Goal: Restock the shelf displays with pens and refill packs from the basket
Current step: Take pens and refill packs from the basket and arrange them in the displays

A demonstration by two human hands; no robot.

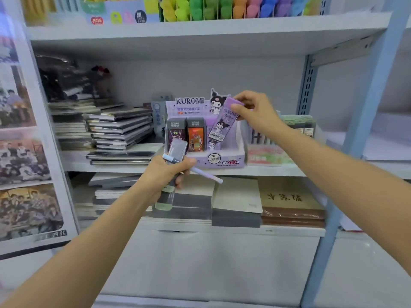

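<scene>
Pinched at its top end between thumb and curled fingertips of the right hand — a purple pack, tilted, lower end slanting down and left from the grip, barcode facing out. Right under that lower end, the box, open at the top. Further left of the grip, upright and side by side in the box's left part: a dark pack and an orange pack.

Down and left of that pinch, the left hand, fingers wrapped tight round a small bundle. Across the top of the fist, a lilac pen, one end poking out left, the longer end reaching right and down. Sticking up above the fist, a grey pack; jutting out beneath it, a green-ended pack. Grey pack overlapping the box's left front corner in view — touching or not, cannot tell.

Under the box, the shelf. Left of the fist, on the same shelf, stacked notebooks.
</scene>
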